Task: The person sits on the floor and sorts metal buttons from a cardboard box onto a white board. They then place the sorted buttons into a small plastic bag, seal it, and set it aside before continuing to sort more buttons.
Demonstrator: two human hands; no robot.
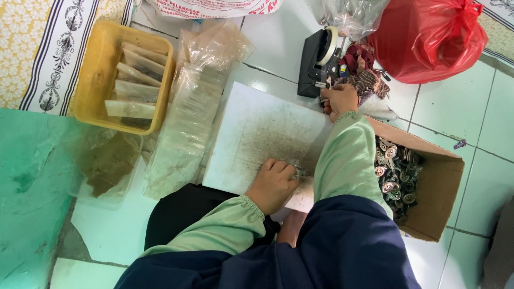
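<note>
I look down at a white board (257, 134) lying on a tiled floor. My left hand (272, 184) rests near the board's front edge, its fingers closed on a small clear packet (296, 170). My right hand (338, 100) reaches past the board's far right corner to a black tape dispenser (317, 61) with a roll of clear tape; the fingers are curled at its cutter end, and whether they hold tape I cannot tell. Both arms wear pale green sleeves.
A yellow basket (93, 80) with filled packets stands at the left. A stack of clear plastic bags (187, 123) lies beside the board. A cardboard box (433, 187) of small round items sits at the right. A red plastic bag (428, 37) lies behind it.
</note>
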